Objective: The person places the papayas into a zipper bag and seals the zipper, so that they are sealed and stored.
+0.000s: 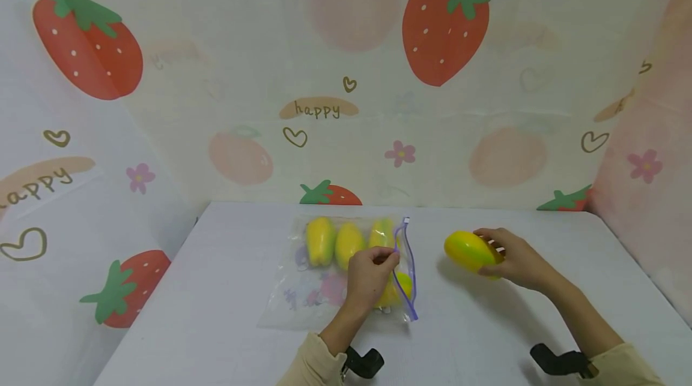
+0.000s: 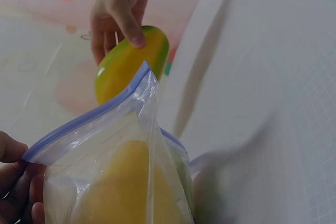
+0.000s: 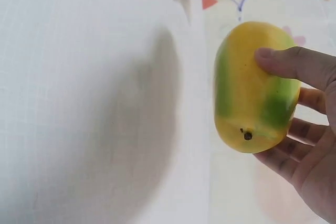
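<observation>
A clear zip bag (image 1: 292,302) with a purple zip edge lies on the table, its mouth toward the right and parted. Several yellow-green mangoes (image 1: 321,242) are inside it. My left hand (image 1: 369,278) pinches the upper lip of the bag's mouth between thumb and fingers, lifting it. To the right of the mouth, my right hand (image 1: 516,259) grips another mango (image 1: 467,251) above the table, thumb on one side and fingers on the other. In the right wrist view, the dark stem end of this mango (image 3: 252,93) shows.
The white table (image 1: 486,338) carries the bag near its middle. Behind it stands a printed backdrop (image 1: 378,122) with strawberries and hearts, which continues along both sides. A black wrist mount (image 1: 364,363) sits on the left sleeve, with another black mount (image 1: 557,360) at the right.
</observation>
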A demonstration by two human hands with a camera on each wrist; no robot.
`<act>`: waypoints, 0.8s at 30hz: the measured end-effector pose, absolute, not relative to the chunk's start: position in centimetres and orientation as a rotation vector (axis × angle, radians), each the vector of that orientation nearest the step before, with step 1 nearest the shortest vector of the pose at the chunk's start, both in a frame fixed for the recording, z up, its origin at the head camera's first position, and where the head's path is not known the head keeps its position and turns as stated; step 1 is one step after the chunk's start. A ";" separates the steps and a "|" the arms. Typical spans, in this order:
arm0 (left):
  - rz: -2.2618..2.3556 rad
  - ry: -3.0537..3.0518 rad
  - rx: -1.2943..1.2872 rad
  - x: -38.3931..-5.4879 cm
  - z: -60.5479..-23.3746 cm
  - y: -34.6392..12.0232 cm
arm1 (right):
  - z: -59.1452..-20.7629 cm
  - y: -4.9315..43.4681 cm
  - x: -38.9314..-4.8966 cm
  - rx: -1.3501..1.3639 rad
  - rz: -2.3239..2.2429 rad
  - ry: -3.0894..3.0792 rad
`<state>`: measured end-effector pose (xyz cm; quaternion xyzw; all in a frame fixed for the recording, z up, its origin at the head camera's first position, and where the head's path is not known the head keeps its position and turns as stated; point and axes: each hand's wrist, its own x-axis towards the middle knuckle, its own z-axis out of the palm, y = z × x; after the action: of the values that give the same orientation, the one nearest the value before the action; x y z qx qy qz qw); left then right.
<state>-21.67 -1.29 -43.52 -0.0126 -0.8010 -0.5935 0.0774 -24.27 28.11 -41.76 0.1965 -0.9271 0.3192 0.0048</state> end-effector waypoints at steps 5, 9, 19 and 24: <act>-1.777 -2.401 -0.035 -21.7 -43.5 -1.2 | -41.8 27.4 -23.8 0.649 0.993 -2.912; -1.780 -2.401 -0.036 -21.6 -43.5 -1.2 | -42.1 26.9 -23.4 0.702 0.994 -2.917; -1.800 -2.402 -0.037 -21.6 -43.5 -1.2 | -42.9 25.1 -22.7 0.809 1.003 -2.966; -1.790 -2.397 -0.051 -21.6 -43.5 -1.2 | -43.1 23.9 -22.3 0.895 1.010 -2.992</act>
<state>-21.56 -1.23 -43.51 -0.0171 -0.7989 -0.5965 0.0746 -22.34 23.94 -43.14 0.2720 -0.9094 0.3068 -0.0704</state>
